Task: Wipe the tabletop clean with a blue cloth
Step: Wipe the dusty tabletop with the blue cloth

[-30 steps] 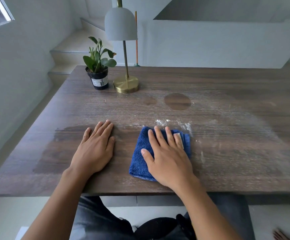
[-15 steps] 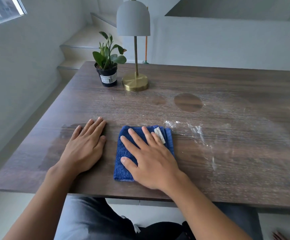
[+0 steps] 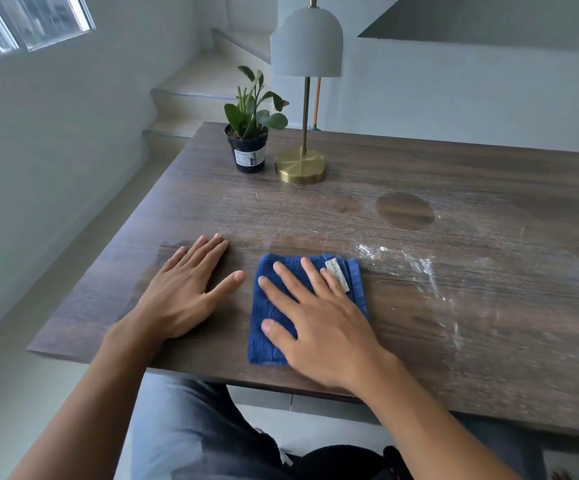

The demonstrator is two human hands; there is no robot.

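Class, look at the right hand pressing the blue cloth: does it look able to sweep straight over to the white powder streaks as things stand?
Probably yes. The right hand lies flat on the blue cloth, and the white powder streaks lie just to its right on the tabletop, with nothing between them.

Hands (image 3: 253, 306) flat (right on cloth (image 3: 270, 306))

A single wide-angle head view looks forward and down from the seated person's position at the near edge of the table (image 3: 489, 375) — both forearms enter from the bottom of the frame. The table's far end and the stairs (image 3: 194, 84) beyond sit high in frame; no second view exists.
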